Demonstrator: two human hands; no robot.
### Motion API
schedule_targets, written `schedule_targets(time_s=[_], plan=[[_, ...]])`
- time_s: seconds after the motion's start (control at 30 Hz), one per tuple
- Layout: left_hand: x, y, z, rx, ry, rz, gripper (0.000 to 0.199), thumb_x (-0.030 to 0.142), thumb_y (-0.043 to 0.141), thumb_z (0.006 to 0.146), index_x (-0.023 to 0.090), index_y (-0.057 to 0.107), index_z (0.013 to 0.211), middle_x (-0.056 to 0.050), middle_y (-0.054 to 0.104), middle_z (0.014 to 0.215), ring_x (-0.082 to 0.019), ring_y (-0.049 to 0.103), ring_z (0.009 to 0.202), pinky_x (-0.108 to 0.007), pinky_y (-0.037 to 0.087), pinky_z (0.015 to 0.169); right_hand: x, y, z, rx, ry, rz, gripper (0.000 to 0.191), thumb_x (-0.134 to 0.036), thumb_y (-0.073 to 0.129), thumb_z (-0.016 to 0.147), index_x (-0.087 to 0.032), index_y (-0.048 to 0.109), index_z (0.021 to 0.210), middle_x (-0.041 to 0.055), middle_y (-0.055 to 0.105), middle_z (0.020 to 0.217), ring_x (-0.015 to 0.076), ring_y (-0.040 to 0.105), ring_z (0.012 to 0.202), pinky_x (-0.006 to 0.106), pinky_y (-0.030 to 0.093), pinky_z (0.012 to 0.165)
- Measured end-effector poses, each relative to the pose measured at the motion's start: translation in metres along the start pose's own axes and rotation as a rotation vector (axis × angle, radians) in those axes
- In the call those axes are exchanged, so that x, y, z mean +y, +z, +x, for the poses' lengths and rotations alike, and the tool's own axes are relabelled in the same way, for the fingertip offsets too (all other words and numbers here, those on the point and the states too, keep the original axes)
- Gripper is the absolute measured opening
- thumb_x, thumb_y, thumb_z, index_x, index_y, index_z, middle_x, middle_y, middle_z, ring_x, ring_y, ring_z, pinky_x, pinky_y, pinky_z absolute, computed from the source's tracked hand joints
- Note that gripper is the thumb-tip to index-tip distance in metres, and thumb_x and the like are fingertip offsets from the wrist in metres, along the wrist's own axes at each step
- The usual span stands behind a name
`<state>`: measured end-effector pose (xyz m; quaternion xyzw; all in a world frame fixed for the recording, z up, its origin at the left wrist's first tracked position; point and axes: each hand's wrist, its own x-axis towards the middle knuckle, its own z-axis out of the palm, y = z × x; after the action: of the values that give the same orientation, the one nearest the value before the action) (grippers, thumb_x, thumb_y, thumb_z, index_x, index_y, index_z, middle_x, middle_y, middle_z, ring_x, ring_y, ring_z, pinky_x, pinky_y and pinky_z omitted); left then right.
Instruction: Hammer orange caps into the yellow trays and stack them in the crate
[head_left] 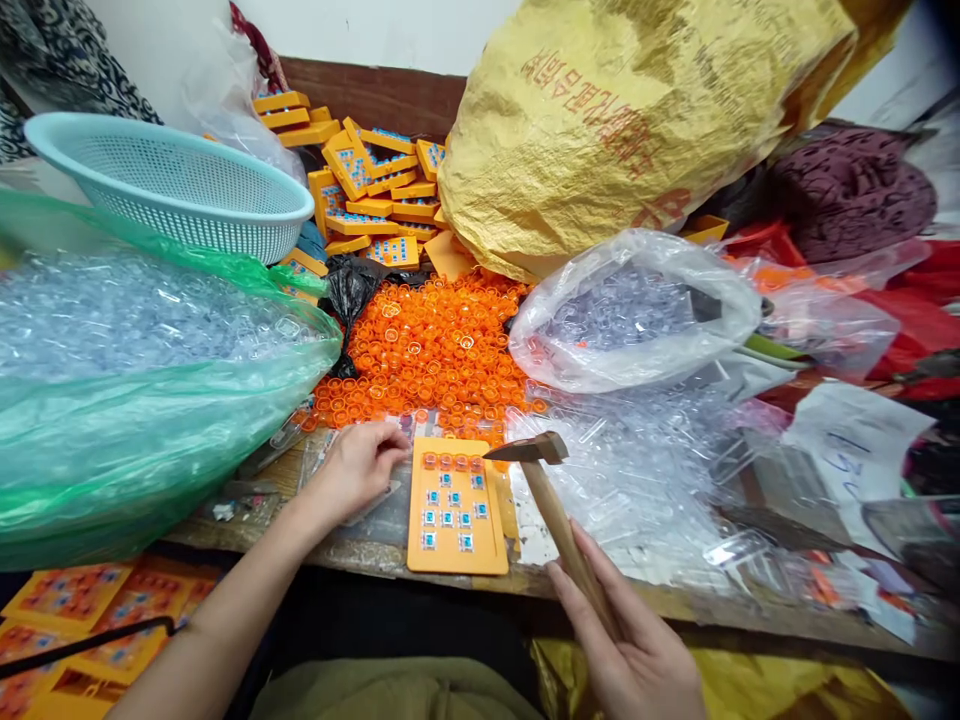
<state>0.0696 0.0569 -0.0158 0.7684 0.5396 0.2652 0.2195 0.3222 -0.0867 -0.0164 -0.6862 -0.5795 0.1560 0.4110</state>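
My right hand (626, 640) is wrapped around the wooden handle of a hammer (559, 520). The hammer's metal head is raised by the upper right edge of a flat yellow-orange plastic panel (455, 558). Small blue-and-clear square pieces sit in several spots on the panel, and a row of orange rings (454, 462) lines its top. Just left of the panel, my left hand (360, 465) has its fingers curled and pinched together; whatever may be between them is hidden.
Behind the panel lies a heap of orange rings (435, 340). A green bag (150, 430) and a white bag (637, 375) hold clear plastic parts, with more loose on the right. Farther back are stacked yellow panels (375, 205), a blue basket (180, 190) and a yellow sack (600, 120).
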Motion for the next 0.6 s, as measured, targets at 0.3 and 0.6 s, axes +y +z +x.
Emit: schedule_targets(time_s=[0.3, 0.6], plan=[[0.022, 0.012, -0.030, 0.211, 0.114, -0.077, 0.020, 0.015, 0.053, 0.085, 0.015, 0.065, 0.100, -0.009, 0.068, 0.092, -0.020, 0.064, 0.086, -0.033, 0.053, 0.078, 0.004, -0.005, -0.005, -0.037, -0.099, -0.082, 0.034, -0.029, 0.061, 0.085, -0.015, 0.067, 0.115, 0.0052, 0.069, 0.113, 0.0225, 0.068, 0.098, 0.026, 0.055, 0.088], [0.075, 0.050, -0.014, 0.077, 0.247, 0.023, 0.038, 0.012, 0.059, 0.079, 0.015, 0.055, 0.117, -0.007, 0.070, 0.084, -0.023, 0.065, 0.080, -0.038, 0.055, 0.072, 0.000, -0.013, -0.002, -0.017, -0.213, -0.141, 0.036, -0.021, 0.060, 0.085, -0.020, 0.063, 0.122, 0.0042, 0.070, 0.114, 0.0204, 0.070, 0.097, 0.025, 0.054, 0.089]])
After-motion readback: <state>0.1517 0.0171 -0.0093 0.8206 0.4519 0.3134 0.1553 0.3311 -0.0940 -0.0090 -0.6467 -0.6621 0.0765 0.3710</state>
